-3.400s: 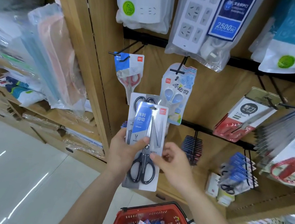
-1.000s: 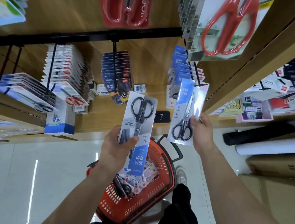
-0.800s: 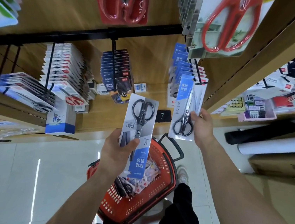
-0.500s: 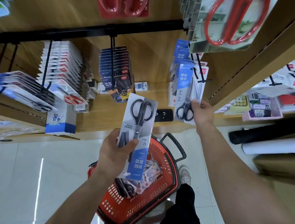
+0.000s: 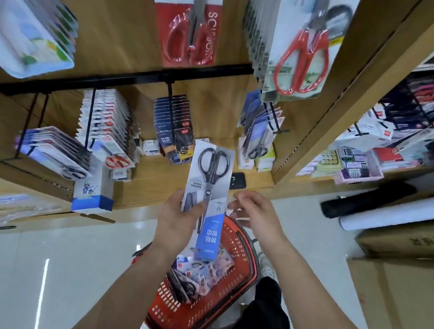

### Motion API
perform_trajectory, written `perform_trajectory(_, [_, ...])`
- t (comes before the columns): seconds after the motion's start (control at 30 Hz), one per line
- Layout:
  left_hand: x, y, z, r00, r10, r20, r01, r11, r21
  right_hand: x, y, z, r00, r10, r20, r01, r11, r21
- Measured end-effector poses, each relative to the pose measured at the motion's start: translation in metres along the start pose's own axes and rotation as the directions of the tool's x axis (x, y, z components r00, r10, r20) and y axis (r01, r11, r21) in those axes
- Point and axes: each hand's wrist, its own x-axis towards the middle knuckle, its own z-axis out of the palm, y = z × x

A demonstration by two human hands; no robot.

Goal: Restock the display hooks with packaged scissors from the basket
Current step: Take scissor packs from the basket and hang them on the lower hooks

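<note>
Scissors pack [image 5: 208, 198] stays gripped in our left hand [image 5: 177, 219] mid-frame; right hand [image 5: 256, 213] now empty, fingers spread, its pack hung upper right, so this one's next.

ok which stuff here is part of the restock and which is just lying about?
In play:
left hand
scissors pack
right hand
red basket
hook at right

Lying about:
cardboard boxes
white roll
calculators

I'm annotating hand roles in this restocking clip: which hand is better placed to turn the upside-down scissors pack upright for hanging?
Right. The right hand is empty, fingers open beside the grey-and-blue carded scissors pack, while the left hand already grips that pack, scissor handles upward.
</note>
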Motion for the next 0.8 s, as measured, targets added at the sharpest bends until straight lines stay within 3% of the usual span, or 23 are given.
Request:
perform_trajectory(0.23, [-0.036, 0.032, -0.031, 0.991, 0.129, 0.043, -0.127, 0.991, -0.044, -0.057, -0.037, 0.04, 0.973, -0.226, 0.043, 0.229, 0.97, -0.081])
perform_trajectory(0.67, [-0.075, 0.073, -0.101, 0.966, 0.22, 0.136, -0.196, 0.965, -0.171, -0.106, -0.115, 0.046, 0.958, -0.279, 0.074, 0.277, 0.96, 0.029])
perform_trajectory(0.8, [-0.074, 0.089, -0.131, 0.94, 0.315, 0.132, -0.298, 0.945, -0.134, -0.105, -0.146, 0.04, 0.945, -0.319, -0.078, 0.326, 0.939, 0.109])
